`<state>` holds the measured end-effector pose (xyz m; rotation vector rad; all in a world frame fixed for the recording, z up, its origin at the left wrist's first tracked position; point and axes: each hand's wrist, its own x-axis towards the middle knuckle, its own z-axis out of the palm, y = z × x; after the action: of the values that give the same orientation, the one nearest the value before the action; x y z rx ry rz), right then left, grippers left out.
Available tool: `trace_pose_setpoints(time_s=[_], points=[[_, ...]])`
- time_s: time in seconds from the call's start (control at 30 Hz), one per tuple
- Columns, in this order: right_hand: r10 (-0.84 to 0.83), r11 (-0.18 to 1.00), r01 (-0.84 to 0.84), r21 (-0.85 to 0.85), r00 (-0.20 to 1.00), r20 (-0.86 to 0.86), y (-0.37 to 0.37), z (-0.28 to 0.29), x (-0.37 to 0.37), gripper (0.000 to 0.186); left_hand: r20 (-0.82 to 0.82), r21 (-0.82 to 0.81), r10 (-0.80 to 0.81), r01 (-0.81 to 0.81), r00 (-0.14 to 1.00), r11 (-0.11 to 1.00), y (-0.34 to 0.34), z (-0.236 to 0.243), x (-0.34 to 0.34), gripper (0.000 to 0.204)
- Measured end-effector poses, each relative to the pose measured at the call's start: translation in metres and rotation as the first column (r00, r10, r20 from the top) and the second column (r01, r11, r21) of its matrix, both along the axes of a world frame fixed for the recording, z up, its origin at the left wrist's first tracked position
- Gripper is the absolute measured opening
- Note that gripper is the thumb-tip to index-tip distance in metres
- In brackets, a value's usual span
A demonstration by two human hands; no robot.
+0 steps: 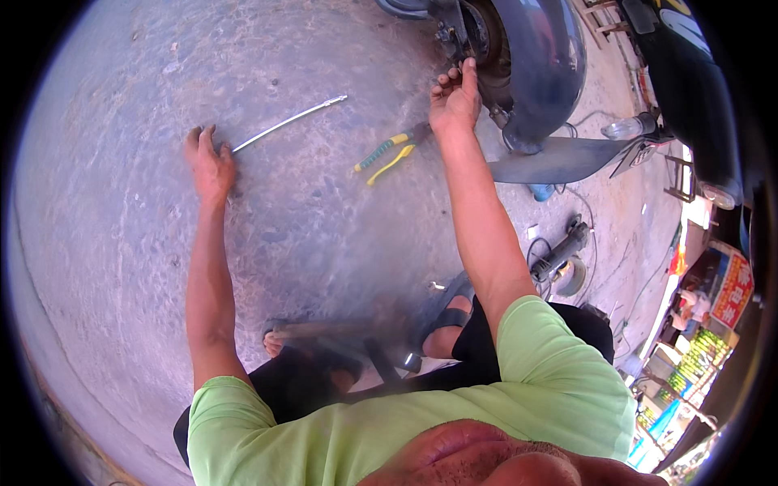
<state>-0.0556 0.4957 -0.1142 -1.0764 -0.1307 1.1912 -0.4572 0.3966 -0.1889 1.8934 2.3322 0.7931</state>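
On the floor at left, my left hand is closed at the near end of a thin silver metal rod. The rod points away to the right and has a thicker tip; whatever part lies under my palm is hidden. My right hand reaches forward to the wheel hub of a dark scooter. Its thumb and fingers are pinched together by the hub, on something too small to name. Between my hands lie pliers with green and yellow handles, their dark jaws beside my right wrist.
A dark shock absorber and a metal ring lie to the right of my right arm. My sandalled foot is close below, near a small metal piece. Another dark vehicle stands at the far right.
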Motion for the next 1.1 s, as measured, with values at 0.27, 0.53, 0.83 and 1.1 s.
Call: trace_pose_setpoints(time_s=[0.27,0.53,0.83,1.1], points=[[-0.062,0.998,0.061,0.016,0.996,0.061,0.003,-0.002,-0.003,0.027,0.018,-0.185,0.110,-0.105,0.994,0.977,-0.013,0.023,-0.005,0.045],[-0.019,0.999,0.018,0.036,0.999,0.031,0.004,-0.004,-0.006,0.027,0.134,-0.294,0.301,-0.253,0.944,0.922,0.001,0.018,-0.014,0.045],[-0.029,0.999,0.029,0.032,0.999,0.018,0.007,-0.009,0.000,0.026,0.914,-0.391,0.403,0.182,-0.034,0.902,-0.006,0.045,0.023,0.036],[-0.056,0.998,0.056,0.009,0.998,-0.015,0.011,-0.011,0.000,0.024,0.927,-0.311,0.348,0.233,-0.141,0.922,0.003,0.039,0.050,0.028]])
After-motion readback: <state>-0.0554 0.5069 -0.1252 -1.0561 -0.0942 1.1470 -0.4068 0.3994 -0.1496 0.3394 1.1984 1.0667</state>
